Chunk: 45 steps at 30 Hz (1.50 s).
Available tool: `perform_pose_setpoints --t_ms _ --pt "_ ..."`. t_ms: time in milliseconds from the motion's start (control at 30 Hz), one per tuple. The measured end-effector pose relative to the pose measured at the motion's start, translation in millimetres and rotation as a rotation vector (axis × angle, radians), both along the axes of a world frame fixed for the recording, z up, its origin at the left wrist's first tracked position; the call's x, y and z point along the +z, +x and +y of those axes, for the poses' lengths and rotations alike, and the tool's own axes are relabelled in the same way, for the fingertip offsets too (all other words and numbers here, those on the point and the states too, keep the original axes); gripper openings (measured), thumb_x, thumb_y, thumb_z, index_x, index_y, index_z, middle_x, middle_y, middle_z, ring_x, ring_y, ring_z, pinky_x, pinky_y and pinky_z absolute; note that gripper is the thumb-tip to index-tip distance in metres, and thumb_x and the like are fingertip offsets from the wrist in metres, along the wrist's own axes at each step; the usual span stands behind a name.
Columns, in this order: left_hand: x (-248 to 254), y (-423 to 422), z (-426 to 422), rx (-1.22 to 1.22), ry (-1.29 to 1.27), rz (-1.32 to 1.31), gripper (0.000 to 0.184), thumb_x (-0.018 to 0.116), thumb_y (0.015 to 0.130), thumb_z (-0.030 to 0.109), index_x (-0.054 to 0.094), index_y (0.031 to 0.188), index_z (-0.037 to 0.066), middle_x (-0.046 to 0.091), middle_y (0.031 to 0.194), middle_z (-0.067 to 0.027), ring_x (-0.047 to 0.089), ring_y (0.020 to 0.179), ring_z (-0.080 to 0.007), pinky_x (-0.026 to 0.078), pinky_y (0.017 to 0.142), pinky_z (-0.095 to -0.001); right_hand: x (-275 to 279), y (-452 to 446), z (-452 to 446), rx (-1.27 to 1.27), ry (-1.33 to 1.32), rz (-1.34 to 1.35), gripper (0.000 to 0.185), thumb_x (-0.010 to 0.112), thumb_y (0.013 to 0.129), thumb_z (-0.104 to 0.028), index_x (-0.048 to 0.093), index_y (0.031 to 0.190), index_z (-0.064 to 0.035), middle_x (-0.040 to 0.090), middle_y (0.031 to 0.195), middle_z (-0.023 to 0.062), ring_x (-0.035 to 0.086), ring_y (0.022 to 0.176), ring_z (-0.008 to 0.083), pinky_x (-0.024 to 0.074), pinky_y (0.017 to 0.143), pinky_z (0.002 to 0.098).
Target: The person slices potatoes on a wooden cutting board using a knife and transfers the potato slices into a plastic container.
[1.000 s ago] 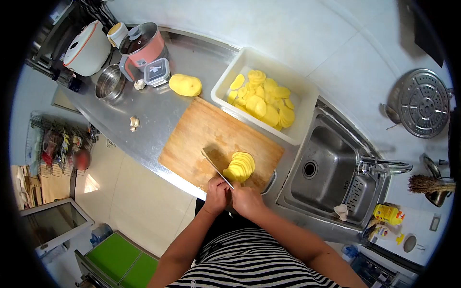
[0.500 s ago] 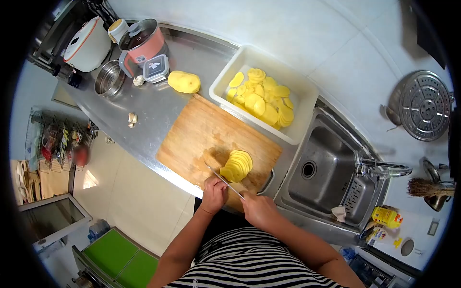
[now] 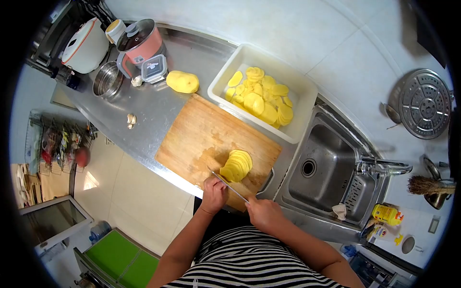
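A wooden cutting board (image 3: 201,129) lies on the steel counter. Near its front right part, a fanned stack of yellow potato slices (image 3: 237,165) rests on it. My right hand (image 3: 264,212) is closed round the handle end of a knife (image 3: 229,186), whose blade points up and left beside the slices. At the board's front edge my left hand (image 3: 214,193) is closed against the blade; what its fingers hold, if anything, is hidden. Behind the board, a white tray (image 3: 222,78) holds many loose slices (image 3: 260,100). One whole peeled potato (image 3: 183,82) sits left of the tray.
On the right is a steel sink (image 3: 326,156) with a faucet (image 3: 387,165). Garlic pieces (image 3: 131,120), a steel bowl (image 3: 108,80), a lidded glass box (image 3: 154,68), a pink pot (image 3: 146,44) and a white cooker (image 3: 86,45) stand on the counter's left.
My right hand has moved right, away from my left hand, drawing the knife with it. More of the blade shows between the hands. The slices stay in their stack.
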<state>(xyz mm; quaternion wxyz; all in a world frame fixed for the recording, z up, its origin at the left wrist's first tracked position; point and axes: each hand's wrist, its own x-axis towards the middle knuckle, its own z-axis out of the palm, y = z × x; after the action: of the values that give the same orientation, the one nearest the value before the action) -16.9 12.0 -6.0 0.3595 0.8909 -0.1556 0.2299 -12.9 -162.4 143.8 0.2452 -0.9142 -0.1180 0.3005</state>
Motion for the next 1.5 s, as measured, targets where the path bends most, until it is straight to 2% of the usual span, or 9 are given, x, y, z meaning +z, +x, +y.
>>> perform_pose_setpoints --t_ms 367,600,667,700,767,900,967,1100,1500 --pt "8.4 3.0 0.6 0.018 -0.015 0.012 0.034 0.065 0.066 -0.007 0.048 0.092 0.006 0.049 0.097 -0.0123 0.051 0.089 -0.0302 0.043 0.080 -0.0399 1.2 12.9 5.9 0.028 -0.018 0.053 0.021 0.048 0.090 -0.021 0.052 0.084 -0.0010 0.059 0.065 0.0216 0.060 0.064 0.0417 0.0464 0.060 0.0524" --pt "7.8 2.9 1.8 0.016 -0.058 0.033 0.033 0.064 0.065 -0.007 0.048 0.091 0.006 0.050 0.096 -0.0119 0.051 0.088 -0.0302 0.043 0.080 -0.0393 -5.4 21.1 14.7 0.002 0.037 0.056 0.019 0.049 0.089 -0.019 0.052 0.085 -0.0007 0.059 0.066 0.0226 0.060 0.065 0.0420 0.0466 0.060 0.0521" --pt "7.8 3.1 2.5 0.000 -0.066 0.026 0.033 0.064 0.066 -0.007 0.048 0.091 0.006 0.050 0.095 -0.0120 0.051 0.088 -0.0303 0.043 0.080 -0.0394 -0.7 26.7 19.3 0.060 -0.028 0.115 0.015 0.047 0.083 -0.011 0.053 0.089 0.0015 0.063 0.075 0.0240 0.063 0.073 0.0407 0.0497 0.064 0.0497" --pt "7.2 2.7 2.6 0.000 -0.066 0.026 0.033 0.064 0.066 -0.007 0.048 0.091 0.006 0.050 0.095 -0.0120 0.051 0.088 -0.0303 0.043 0.080 -0.0394 -1.3 27.5 21.4 0.060 -0.028 0.115 0.015 0.047 0.083 -0.011 0.053 0.089 0.0015 0.063 0.075 0.0240 0.063 0.073 0.0407 0.0497 0.064 0.0497" --pt "6.0 2.7 3.6 -0.012 -0.069 0.027 0.031 0.064 0.067 -0.006 0.049 0.092 0.005 0.051 0.096 -0.0123 0.051 0.089 -0.0303 0.042 0.080 -0.0395 -4.5 29.2 26.0 0.013 0.025 0.055 0.019 0.048 0.089 -0.019 0.053 0.088 -0.0005 0.060 0.069 0.0240 0.060 0.067 0.0421 0.0470 0.062 0.0519" --pt "-0.6 1.1 5.8 -0.023 -0.069 0.019 0.026 0.064 0.070 -0.002 0.051 0.092 0.005 0.051 0.098 -0.0122 0.051 0.089 -0.0302 0.042 0.080 -0.0394 -15.3 35.2 33.7 0.037 0.056 0.013 0.018 0.048 0.089 -0.018 0.053 0.089 0.0004 0.060 0.071 0.0251 0.060 0.069 0.0421 0.0469 0.063 0.0522" --pt "-1.8 1.5 8.0 -0.081 -0.091 0.052 0.033 0.065 0.065 -0.007 0.047 0.090 0.004 0.051 0.096 -0.0142 0.052 0.087 -0.0318 0.043 0.076 -0.0399 -16.1 39.8 39.1 0.028 0.027 0.060 0.019 0.048 0.089 -0.017 0.053 0.089 0.0014 0.060 0.072 0.0259 0.060 0.071 0.0423 0.0467 0.064 0.0523" --pt "2.8 1.8 7.1 -0.059 -0.076 0.036 0.034 0.066 0.063 -0.007 0.048 0.090 0.004 0.052 0.096 -0.0144 0.052 0.088 -0.0317 0.043 0.076 -0.0396 -26.6 40.2 41.5 0.043 0.035 0.046 0.019 0.047 0.089 -0.017 0.053 0.089 0.0019 0.060 0.073 0.0264 0.060 0.072 0.0427 0.0466 0.065 0.0524" --pt "4.8 -4.0 4.2 -0.021 -0.103 0.090 0.026 0.064 0.071 -0.002 0.052 0.094 0.004 0.052 0.099 -0.0141 0.052 0.091 -0.0324 0.044 0.081 -0.0397 -53.0 29.1 43.6 0.001 0.039 -0.080 0.020 0.047 0.089 -0.020 0.053 0.088 -0.0009 0.060 0.067 0.0235 0.061 0.062 0.0403 0.0468 0.057 0.0508"
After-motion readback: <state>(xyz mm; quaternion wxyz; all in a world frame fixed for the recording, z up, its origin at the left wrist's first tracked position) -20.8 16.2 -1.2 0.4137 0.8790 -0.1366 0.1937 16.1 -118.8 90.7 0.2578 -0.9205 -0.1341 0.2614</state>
